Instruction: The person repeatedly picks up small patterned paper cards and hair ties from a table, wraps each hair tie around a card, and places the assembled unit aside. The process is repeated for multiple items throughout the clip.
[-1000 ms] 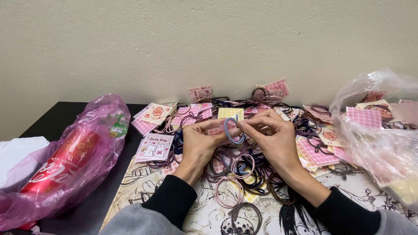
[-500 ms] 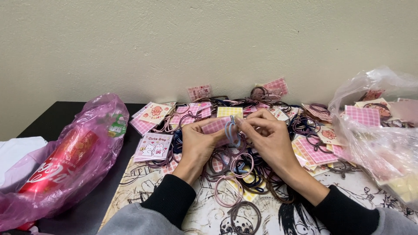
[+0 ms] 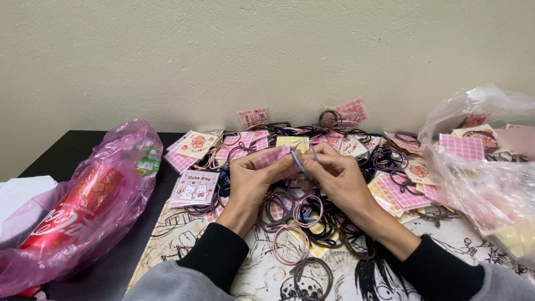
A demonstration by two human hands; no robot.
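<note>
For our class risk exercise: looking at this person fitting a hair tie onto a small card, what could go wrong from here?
1. The blue hair tie, stretched between both hands, might slip and snap off the pink checked card.
2. The thin card could bend under the left hand grip.

A black table [image 3: 83, 146] stands against a plain beige wall [image 3: 267, 56]. On its left side lies a pink translucent plastic bag [image 3: 83, 206] with a red bottle [image 3: 72, 209] inside; just beside the bag, at the left edge, lies something white [image 3: 22, 195]. A sheet printed with black-and-white cartoon drawings [image 3: 184, 234] covers the middle of the table. Small pink, yellow and cream paper cards [image 3: 195, 145] are scattered across it toward the wall, one showing two small cartoon animals [image 3: 194, 188]. Loose hair ties [image 3: 312, 223] in brown, pink and dark blue are heaped among the cards. On the right, a clear plastic bag [image 3: 485, 184] holds more checked cards.
</note>
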